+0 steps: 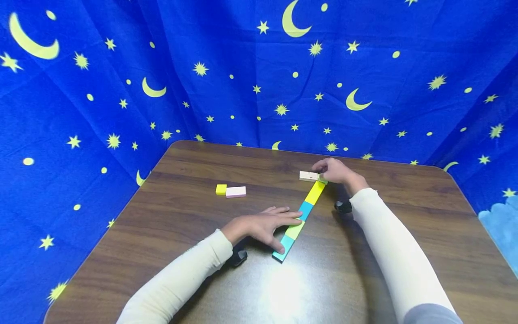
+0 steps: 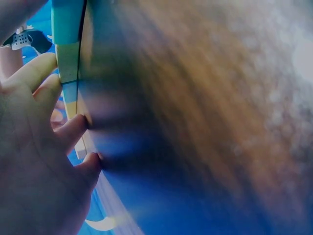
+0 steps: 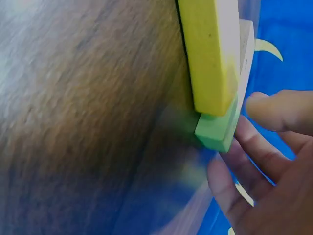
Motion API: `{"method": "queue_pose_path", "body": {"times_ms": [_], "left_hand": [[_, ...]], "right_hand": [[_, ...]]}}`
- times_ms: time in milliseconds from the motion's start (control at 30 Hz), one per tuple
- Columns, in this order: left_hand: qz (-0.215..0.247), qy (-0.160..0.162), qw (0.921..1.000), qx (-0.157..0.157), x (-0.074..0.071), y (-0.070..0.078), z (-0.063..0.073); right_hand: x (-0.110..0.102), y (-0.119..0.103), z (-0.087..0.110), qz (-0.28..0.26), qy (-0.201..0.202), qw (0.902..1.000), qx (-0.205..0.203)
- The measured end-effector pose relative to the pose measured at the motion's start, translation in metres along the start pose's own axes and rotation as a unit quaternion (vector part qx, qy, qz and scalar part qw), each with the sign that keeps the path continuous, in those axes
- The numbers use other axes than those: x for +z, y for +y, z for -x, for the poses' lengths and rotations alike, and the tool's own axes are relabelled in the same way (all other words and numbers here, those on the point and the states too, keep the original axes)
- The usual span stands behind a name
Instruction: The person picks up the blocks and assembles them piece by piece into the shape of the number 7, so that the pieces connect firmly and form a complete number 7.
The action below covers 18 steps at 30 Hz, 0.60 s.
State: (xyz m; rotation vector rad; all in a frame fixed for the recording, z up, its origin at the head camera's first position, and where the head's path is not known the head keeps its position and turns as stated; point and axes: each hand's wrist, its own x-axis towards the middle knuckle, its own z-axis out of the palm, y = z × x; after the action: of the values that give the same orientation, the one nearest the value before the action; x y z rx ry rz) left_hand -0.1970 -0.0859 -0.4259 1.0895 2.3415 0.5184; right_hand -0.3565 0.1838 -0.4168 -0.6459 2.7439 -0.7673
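A straight slanting row of flat blocks lies on the table: teal (image 1: 286, 245), lime (image 1: 296, 230), blue (image 1: 306, 209) and yellow (image 1: 314, 193). My left hand (image 1: 265, 225) rests along its near part with fingers spread, thumb at the teal block and fingertips at the blue and lime ones. At the far end, my right hand (image 1: 337, 173) reaches over a green block (image 3: 212, 132) and a pale wooden block (image 1: 308, 176) set crosswise. In the right wrist view its fingers extend behind the green block, while the thumb stands slightly off it.
To the left on the brown table (image 1: 190, 234) lie a small yellow block (image 1: 221, 189) and a pale pink block (image 1: 236, 192), end to end. A blue curtain (image 1: 243, 54) with moons and stars hangs behind the table's far edge.
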Motion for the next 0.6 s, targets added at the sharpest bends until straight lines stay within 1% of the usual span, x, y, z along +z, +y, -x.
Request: {"method": "queue_pose_path", "body": {"times_ms": [67,167,433,600], "left_hand": [[-0.001,0.000,1.0000,0.000,0.0004,-0.0003,-0.0002],[0.000,0.000,1.0000,-0.001,0.0008,0.0000,-0.0001],[-0.005,-0.003,1.0000,-0.005,0.0004,0.0007,-0.0007],[-0.003,-0.003,1.0000,-0.007,0.0001,0.0002,-0.0007]], "right_hand": [[0.0003,0.0027,0.0015,-0.006,-0.011,0.9999,0.007],[0.0021,0.0056,0.0026,-0.008,-0.016,0.9998,0.005],[0.0033,0.0049,0.0045,-0.012,-0.011,0.9998,0.008],[0.0041,0.0054,0.0045,-0.010,-0.004,0.9999,-0.002]]}}
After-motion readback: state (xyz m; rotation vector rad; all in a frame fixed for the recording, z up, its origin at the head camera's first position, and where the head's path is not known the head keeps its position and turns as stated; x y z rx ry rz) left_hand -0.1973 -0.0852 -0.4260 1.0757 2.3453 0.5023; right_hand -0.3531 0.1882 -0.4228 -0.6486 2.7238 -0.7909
